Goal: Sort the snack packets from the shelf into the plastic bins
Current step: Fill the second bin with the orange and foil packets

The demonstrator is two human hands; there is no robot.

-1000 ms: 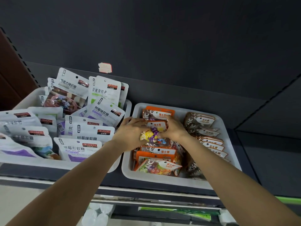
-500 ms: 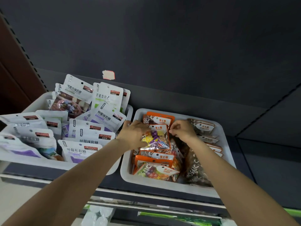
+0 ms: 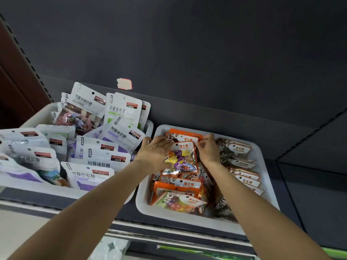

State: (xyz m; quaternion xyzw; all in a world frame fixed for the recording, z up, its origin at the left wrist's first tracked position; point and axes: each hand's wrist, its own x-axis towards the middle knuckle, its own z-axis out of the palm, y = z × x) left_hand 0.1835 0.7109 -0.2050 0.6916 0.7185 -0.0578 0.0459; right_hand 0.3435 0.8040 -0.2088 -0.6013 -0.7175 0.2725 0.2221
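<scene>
over the right bin (image 3: 262, 207), my left hand (image 3: 155, 151) and right hand (image 3: 207, 149) now pinch the candy packet (image 3: 181, 159) upright, no longer flat; it's nearly seated in its row.

Dim, even light, glare on glossy wrappers, wide-angle bending and soft blur at edges
</scene>
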